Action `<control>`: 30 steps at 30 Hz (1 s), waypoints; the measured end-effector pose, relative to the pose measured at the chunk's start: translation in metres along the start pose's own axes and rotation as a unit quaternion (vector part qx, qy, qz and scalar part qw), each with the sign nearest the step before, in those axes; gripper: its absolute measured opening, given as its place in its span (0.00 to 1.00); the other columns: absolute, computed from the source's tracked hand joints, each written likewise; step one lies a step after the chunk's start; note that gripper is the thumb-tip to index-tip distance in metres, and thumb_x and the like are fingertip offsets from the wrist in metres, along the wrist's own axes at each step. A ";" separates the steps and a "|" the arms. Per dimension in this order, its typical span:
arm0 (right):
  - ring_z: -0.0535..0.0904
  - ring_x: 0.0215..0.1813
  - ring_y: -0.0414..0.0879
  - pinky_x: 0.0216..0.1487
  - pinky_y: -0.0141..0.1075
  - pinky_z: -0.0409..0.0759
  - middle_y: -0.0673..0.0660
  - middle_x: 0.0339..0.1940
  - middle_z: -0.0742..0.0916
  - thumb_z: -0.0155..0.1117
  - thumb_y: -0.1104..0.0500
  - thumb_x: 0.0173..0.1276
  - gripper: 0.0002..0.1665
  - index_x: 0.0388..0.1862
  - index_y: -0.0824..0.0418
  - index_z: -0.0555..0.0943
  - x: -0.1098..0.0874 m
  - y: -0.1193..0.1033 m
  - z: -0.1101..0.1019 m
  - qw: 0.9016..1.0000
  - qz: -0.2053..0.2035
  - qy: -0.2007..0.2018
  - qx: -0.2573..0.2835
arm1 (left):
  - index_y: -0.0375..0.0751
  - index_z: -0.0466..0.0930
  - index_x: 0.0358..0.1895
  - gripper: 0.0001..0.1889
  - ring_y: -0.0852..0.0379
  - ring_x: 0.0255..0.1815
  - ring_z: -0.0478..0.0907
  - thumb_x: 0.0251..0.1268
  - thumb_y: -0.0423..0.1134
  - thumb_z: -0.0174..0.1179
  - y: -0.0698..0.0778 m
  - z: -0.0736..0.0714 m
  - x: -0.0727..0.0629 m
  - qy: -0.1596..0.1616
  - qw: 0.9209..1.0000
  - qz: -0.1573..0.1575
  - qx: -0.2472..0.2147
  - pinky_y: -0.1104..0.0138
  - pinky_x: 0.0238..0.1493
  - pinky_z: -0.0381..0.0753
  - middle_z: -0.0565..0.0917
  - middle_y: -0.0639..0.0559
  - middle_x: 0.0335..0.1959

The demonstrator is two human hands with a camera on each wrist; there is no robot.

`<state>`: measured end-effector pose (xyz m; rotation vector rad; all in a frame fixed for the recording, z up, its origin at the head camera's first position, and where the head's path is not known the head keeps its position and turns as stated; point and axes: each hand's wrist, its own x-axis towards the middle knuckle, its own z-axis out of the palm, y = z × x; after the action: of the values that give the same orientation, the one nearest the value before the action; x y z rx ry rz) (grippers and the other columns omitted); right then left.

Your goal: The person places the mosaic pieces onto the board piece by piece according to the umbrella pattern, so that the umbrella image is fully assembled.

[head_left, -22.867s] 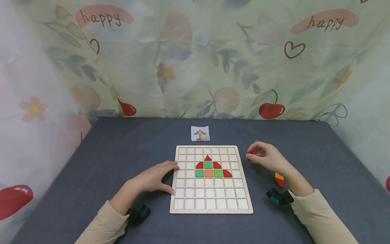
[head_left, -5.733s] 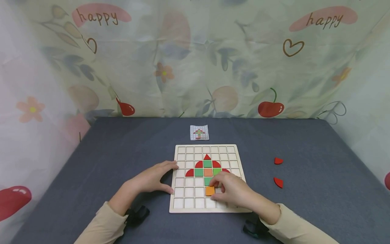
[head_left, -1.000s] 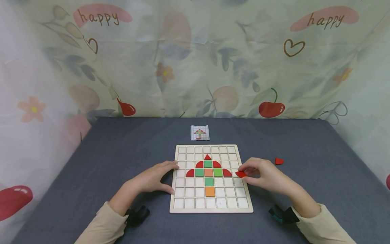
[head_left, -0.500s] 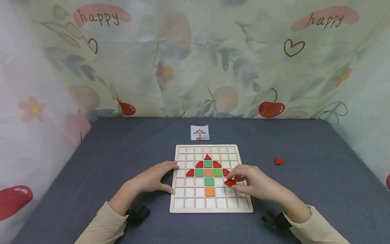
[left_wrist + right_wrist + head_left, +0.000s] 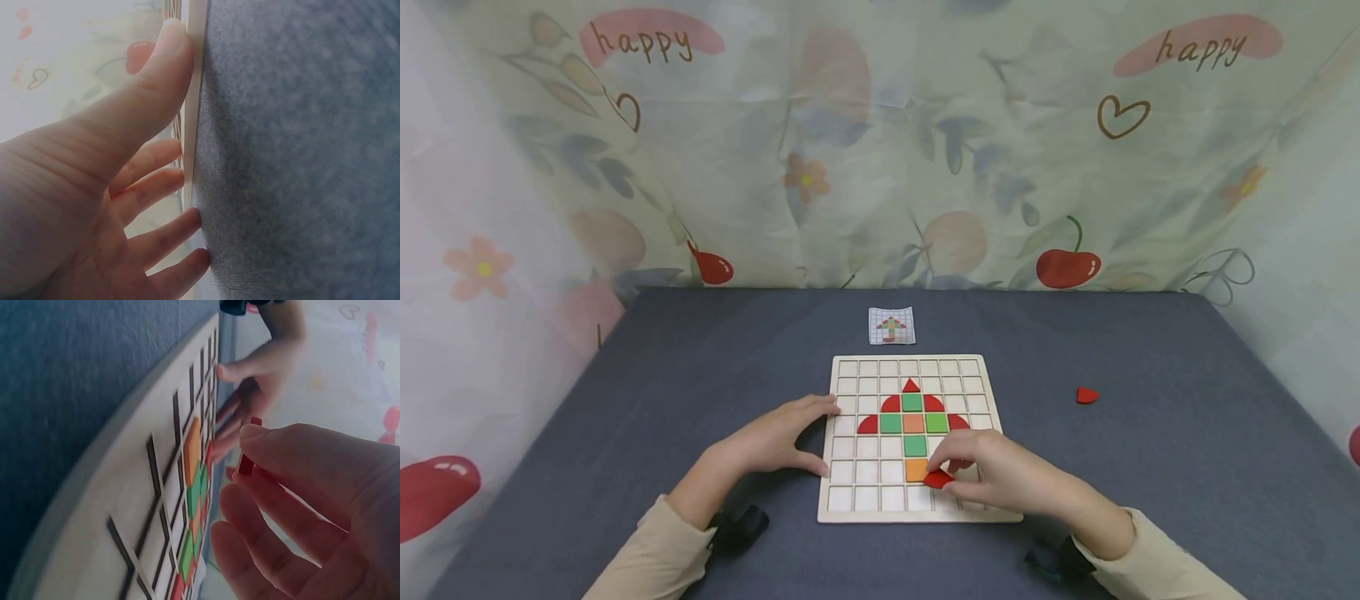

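Note:
A pale wooden grid board [image 5: 850, 517] lies on the dark cloth, with red, green and orange pieces set in an arrow-like pattern. My right hand [image 5: 1000, 471] pinches a red quarter-circle tile [image 5: 937, 479] between thumb and fingers, just right of the orange square tile [image 5: 916, 470]. In the right wrist view that red tile [image 5: 251, 450] is seen edge-on, apart from the board's surface. My left hand [image 5: 775, 435] rests at the board's left edge, fingers spread; in the left wrist view its thumb [image 5: 172, 69] and fingertips touch the rim.
Another red quarter-circle tile [image 5: 1087, 395] lies on the cloth to the right of the board. Behind the board is a small printed card [image 5: 892, 326] with a similar coloured pattern. A patterned curtain [image 5: 880, 150] hangs along the back of the table.
My right hand has carried the red quarter-circle tile from the board's right edge left and nearer, to beside the orange square. Earlier, the hand set that orange square down. My left hand has stayed put.

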<state>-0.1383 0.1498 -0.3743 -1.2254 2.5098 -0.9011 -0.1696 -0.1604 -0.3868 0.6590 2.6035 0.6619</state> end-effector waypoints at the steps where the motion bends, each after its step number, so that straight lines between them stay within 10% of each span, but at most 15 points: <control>1: 0.77 0.38 0.35 0.42 0.28 0.79 0.46 0.38 0.85 0.67 0.62 0.59 0.11 0.41 0.53 0.83 0.001 -0.001 0.001 1.000 0.000 -0.003 0.002 | 0.40 0.65 0.66 0.43 0.43 0.72 0.58 0.46 0.53 0.70 0.000 0.000 0.000 0.000 1.000 0.000 0.000 0.48 0.69 0.60 0.62 0.43 0.71; 20: 0.72 0.30 0.34 0.34 0.21 0.72 0.46 0.29 0.83 0.67 0.62 0.59 0.08 0.38 0.53 0.83 0.012 -0.007 0.018 0.998 -0.046 -0.019 -0.029 | 0.39 0.65 0.66 0.42 0.42 0.71 0.59 0.46 0.52 0.70 0.000 0.000 0.000 0.002 1.000 0.007 0.000 0.48 0.68 0.60 0.62 0.42 0.71; 30: 0.76 0.39 0.35 0.46 0.26 0.76 0.43 0.37 0.85 0.65 0.62 0.60 0.11 0.42 0.51 0.83 0.013 -0.006 0.021 0.994 -0.048 -0.044 -0.088 | 0.40 0.65 0.66 0.42 0.43 0.71 0.59 0.46 0.52 0.70 0.000 0.000 -0.001 0.002 1.000 0.002 -0.001 0.48 0.69 0.60 0.62 0.43 0.71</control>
<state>-0.1336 0.1283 -0.3859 -1.4153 2.5236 -0.6423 -0.1692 -0.1608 -0.3871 0.6632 2.6048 0.6679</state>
